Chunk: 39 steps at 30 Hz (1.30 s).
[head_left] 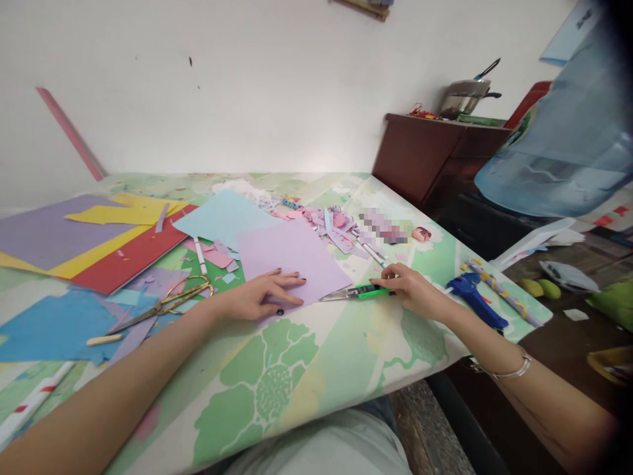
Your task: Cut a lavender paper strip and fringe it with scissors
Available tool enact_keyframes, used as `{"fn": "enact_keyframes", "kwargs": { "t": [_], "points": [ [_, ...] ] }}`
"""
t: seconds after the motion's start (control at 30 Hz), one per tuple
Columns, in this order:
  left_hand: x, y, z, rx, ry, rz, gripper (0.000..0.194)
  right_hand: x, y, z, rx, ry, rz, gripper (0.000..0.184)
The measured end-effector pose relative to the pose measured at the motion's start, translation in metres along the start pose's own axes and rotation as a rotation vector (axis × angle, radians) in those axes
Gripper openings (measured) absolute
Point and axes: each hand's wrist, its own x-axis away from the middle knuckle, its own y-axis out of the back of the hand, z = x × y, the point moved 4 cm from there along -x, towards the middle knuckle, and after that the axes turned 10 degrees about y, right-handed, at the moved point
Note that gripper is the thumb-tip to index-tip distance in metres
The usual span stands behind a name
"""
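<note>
Green-and-white floral cloth [270, 376] covers the work table. At mid-table, the left hand [270, 290] is spread flat, palm down, pressing the lilac paper [297, 260]. The right hand [408, 287] is nearly closed, fingers pinched on the rear of the green utility knife [359, 292]; the knife's tip meets the sheet's lower right edge, between the two hands. The lilac paper lies beneath the left hand and extends beyond it, left of the right hand. Gold-handled scissors [171, 300] rest left of the left hand; a blue glue gun [475, 297] lies beside the right forearm. Beyond the hands, the light blue sheet [222, 214] adjoins the lilac paper, with paper scraps [339, 227] piled behind. A white wall [222, 86] stands at the rear.
</note>
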Motion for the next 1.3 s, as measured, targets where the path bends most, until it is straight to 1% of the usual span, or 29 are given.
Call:
{"fn": "enact_keyframes", "kwargs": {
  "t": [0.07,0.17,0.33,0.47,0.63,0.73,0.9,1.1,1.3],
  "points": [
    [0.008,0.002,0.002,-0.002,0.009,0.025,0.047,0.0,0.0,-0.001,-0.01,0.0,0.004,0.057],
    [0.012,0.005,0.002,-0.008,0.01,0.077,0.057,0.0,0.0,-0.003,-0.035,0.01,0.021,0.058],
    [0.01,0.009,-0.001,-0.001,0.005,0.135,0.062,0.0,0.001,-0.004,-0.05,0.023,0.04,0.057],
    [0.009,0.008,-0.001,-0.009,0.023,0.157,0.066,-0.004,0.001,-0.001,-0.04,0.012,0.04,0.055],
    [0.01,0.007,0.001,-0.004,0.025,0.152,0.067,-0.009,-0.001,0.004,-0.031,0.033,0.058,0.064],
    [0.009,0.007,0.0,-0.003,0.021,0.155,0.067,-0.008,0.0,0.003,-0.029,0.03,0.054,0.063],
    [0.008,0.008,0.002,-0.001,0.033,0.191,0.072,-0.008,0.0,0.002,-0.05,0.027,0.046,0.054],
    [0.006,0.006,0.006,0.036,0.006,0.203,0.07,-0.015,-0.002,0.008,-0.077,0.041,0.053,0.057],
    [0.005,0.004,0.007,0.049,0.025,0.209,0.074,-0.015,0.0,0.009,-0.043,0.053,0.064,0.063]
  ]
}}
